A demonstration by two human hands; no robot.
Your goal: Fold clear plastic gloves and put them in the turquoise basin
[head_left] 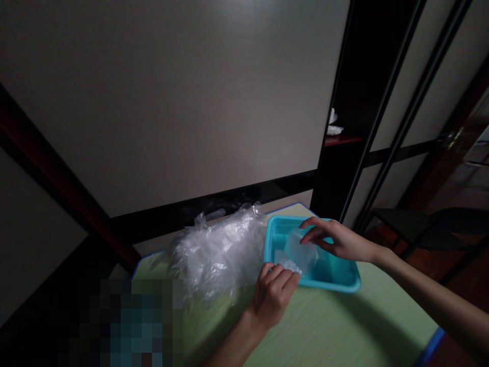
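Note:
A teal rectangular plastic basin (332, 287) stands on the table. Inside it lies thin, translucent whitish plastic film (298, 250), some of it crumpled toward the near left side. My left hand (275, 294) is at the basin's near left edge, fingers curled closed on the crumpled film. My right hand (334, 239) reaches over the basin from the right, with its thumb and fingers pinched at the film's upper part. Left of the basin is a large heap of clear, shiny crinkled plastic (221, 255) with some finger-like ends.
The pale green table (305, 326) has a blue edge. Behind it rises a large grey sliding panel (191, 102), with a dark open gap and a shelf (344, 138) to its right. A dark chair (412, 224) stands at right. A pixelated patch covers the lower left.

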